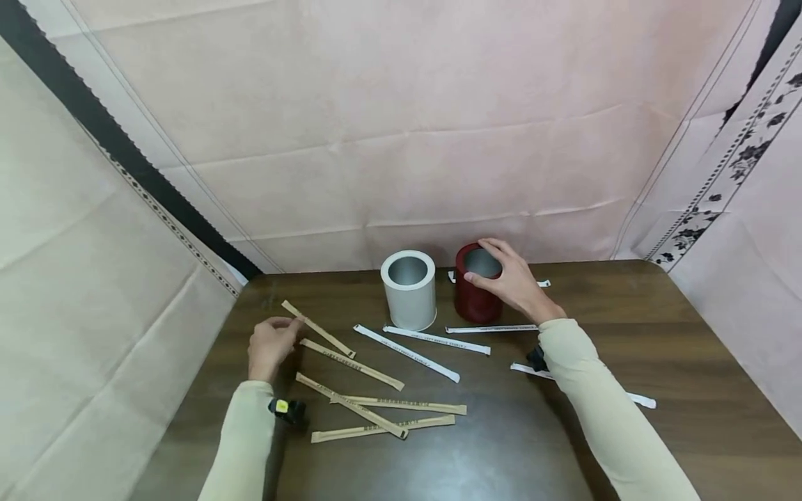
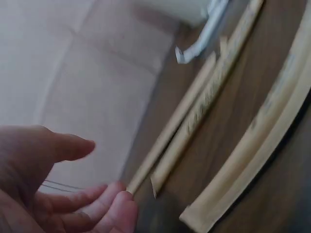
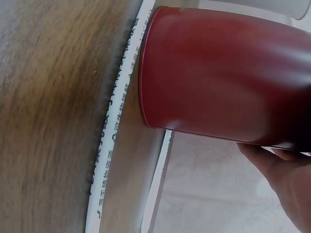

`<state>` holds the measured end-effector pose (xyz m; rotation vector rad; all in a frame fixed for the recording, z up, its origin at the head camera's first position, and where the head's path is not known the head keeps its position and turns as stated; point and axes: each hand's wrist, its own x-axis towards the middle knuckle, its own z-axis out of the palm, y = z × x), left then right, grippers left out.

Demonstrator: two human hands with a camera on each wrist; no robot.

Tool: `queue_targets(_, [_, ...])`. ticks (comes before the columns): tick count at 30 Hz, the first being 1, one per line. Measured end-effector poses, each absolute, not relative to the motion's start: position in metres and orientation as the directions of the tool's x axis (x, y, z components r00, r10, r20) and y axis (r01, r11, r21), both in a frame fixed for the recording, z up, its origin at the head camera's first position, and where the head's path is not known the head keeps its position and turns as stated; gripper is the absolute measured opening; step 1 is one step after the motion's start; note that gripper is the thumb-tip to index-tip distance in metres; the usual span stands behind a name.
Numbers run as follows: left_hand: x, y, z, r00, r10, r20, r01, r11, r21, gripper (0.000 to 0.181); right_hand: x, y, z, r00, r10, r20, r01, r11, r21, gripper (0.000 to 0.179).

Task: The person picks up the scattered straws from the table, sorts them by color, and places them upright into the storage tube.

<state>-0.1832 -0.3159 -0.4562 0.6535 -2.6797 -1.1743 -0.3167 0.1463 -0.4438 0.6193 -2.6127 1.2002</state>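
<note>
Wood-grained tabletop [image 1: 501, 445] runs back to pale cloth [image 1: 407, 125]. Leftmost, the left hand [image 1: 272, 349] holds its thumb spread from its fingers, their tips by the end of a tan paper stick [image 1: 319, 330]; I cannot tell whether they touch. It looks light and easily creased, best pinched mid-length. Next come white paper sticks [image 1: 407, 353] and a white cup [image 1: 411, 299], then the red cup [image 1: 476, 303], which the right hand [image 1: 512, 282] grips at the rim; it looks stiff, smooth, perhaps slippery.

Creased pale cloth [image 1: 401, 104] hangs behind and beside a wood-grained table [image 1: 664, 334].
</note>
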Motion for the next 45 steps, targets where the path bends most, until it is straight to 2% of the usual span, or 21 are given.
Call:
queue_targets(3, [-0.195, -0.332, -0.462, -0.89, -0.441, -0.118, -0.39, 0.6, 0.699, 0.053, -0.317, 0.142, -0.447, -0.886, -0.305, 0.349, -0.464, 0.579, -0.671, 0.088])
queue_targets(7, [-0.209, -0.342, -0.471, -0.875, -0.439, -0.202, -0.451, 0.591, 0.669, 0.045, -0.313, 0.137, -0.451, -0.886, -0.325, 0.33, -0.462, 0.571, -0.678, 0.088])
queue_targets(12, [-0.227, -0.335, -0.468, -0.894, -0.411, -0.177, -0.425, 0.656, 0.623, 0.039, -0.308, 0.141, -0.446, -0.888, -0.308, 0.341, -0.459, 0.567, -0.684, 0.087])
queue_targets(15, [-0.24, -0.326, -0.463, -0.889, -0.415, -0.196, -0.437, 0.636, 0.636, 0.042, -0.308, 0.148, -0.441, -0.886, -0.296, 0.356, -0.463, 0.573, -0.676, 0.087])
queue_targets(19, [-0.241, -0.327, -0.462, -0.863, -0.436, -0.256, -0.481, 0.552, 0.681, 0.044, -0.31, 0.147, -0.44, -0.886, -0.3, 0.353, -0.463, 0.573, -0.676, 0.086])
queue_targets(26, [-0.237, -0.333, -0.464, -0.861, -0.364, -0.354, -0.457, 0.25, 0.854, 0.018, -0.31, 0.146, -0.441, -0.886, -0.302, 0.353, -0.464, 0.583, -0.667, 0.086])
queue_targets(28, [-0.234, -0.332, -0.461, -0.869, -0.346, -0.355, -0.435, 0.188, 0.881, 0.016, -0.311, 0.147, -0.441, -0.885, -0.302, 0.354, -0.465, 0.589, -0.661, 0.087])
queue_targets(35, [-0.229, -0.316, -0.438, -0.897, -0.351, -0.269, -0.326, 0.112, 0.939, 0.02, -0.312, 0.149, -0.443, -0.885, -0.295, 0.362, -0.466, 0.597, -0.653, 0.088])
queue_targets(41, [-0.23, -0.299, -0.412, -0.909, -0.35, -0.225, -0.278, 0.11, 0.954, 0.046, -0.313, 0.15, -0.444, -0.884, -0.298, 0.359, -0.467, 0.588, -0.661, 0.087])
queue_targets(45, [-0.229, -0.284, -0.394, -0.931, -0.315, -0.187, -0.225, 0.091, 0.97, 0.052, -0.312, 0.149, -0.444, -0.886, -0.298, 0.355, -0.463, 0.589, -0.662, 0.087])
